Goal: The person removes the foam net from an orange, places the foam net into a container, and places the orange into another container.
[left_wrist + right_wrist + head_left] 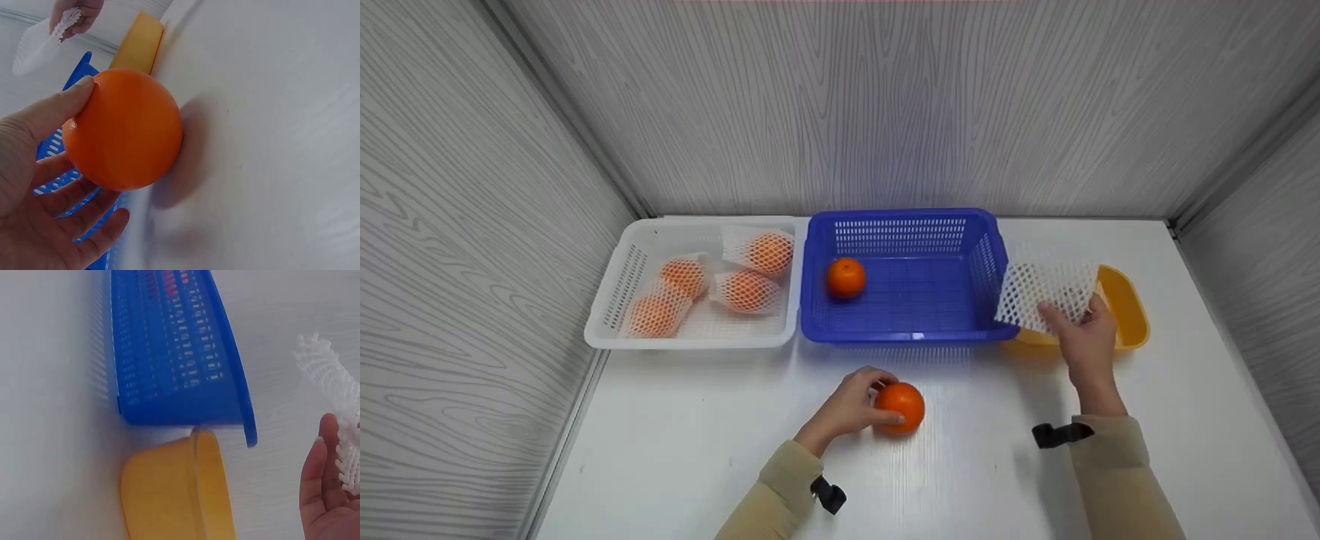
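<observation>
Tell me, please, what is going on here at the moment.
A person's left hand holds a bare orange in front of the blue basket, while the right hand holds a white foam net up near the yellow container. Another unwrapped orange sits in the blue basket, and four netted oranges lie in the white basket.

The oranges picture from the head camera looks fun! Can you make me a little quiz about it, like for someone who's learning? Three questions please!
1. How many netted oranges lie in the white basket?
2. True or false: the left hand touches a bare orange.
3. What is the right hand holding?

Key:
1. Four.
2. True.
3. A white mesh net.
</observation>
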Available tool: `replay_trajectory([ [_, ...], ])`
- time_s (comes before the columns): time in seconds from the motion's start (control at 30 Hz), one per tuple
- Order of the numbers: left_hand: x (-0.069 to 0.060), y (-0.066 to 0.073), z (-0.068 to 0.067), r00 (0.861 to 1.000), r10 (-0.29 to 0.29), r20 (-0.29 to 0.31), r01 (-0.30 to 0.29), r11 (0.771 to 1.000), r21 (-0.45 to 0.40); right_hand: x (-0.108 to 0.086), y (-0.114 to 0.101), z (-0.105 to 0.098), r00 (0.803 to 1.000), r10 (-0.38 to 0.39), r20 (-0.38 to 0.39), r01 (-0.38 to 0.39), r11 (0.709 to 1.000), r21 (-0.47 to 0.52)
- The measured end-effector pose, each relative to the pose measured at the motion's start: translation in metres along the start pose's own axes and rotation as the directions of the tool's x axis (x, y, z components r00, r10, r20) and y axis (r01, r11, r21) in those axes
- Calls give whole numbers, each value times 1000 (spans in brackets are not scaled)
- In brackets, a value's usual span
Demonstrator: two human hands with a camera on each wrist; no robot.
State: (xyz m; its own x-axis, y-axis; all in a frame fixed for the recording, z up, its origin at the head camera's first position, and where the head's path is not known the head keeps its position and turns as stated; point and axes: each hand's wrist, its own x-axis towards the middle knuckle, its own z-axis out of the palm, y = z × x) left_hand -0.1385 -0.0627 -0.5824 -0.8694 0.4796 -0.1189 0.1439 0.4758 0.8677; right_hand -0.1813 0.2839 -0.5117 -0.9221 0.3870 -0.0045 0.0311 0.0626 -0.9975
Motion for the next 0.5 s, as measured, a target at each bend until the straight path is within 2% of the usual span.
replay_trajectory([
  [0.1,0,-1,0,1000,0,-3,0,1000,-2,14,-2,-10,997,78,-18,-79,994,-69],
  [0.2,0,-1,0,1000,-6,-2,6,1000,-1,26,1,-17,992,128,-22,-129,976,-174],
  [0.4,0,0,1,1000,-17,5,17,1000,10,44,12,-24,984,175,-11,-169,929,-329],
  [0.5,0,1,1,1000,-17,5,17,1000,17,50,21,-24,980,199,26,-172,896,-409],
])
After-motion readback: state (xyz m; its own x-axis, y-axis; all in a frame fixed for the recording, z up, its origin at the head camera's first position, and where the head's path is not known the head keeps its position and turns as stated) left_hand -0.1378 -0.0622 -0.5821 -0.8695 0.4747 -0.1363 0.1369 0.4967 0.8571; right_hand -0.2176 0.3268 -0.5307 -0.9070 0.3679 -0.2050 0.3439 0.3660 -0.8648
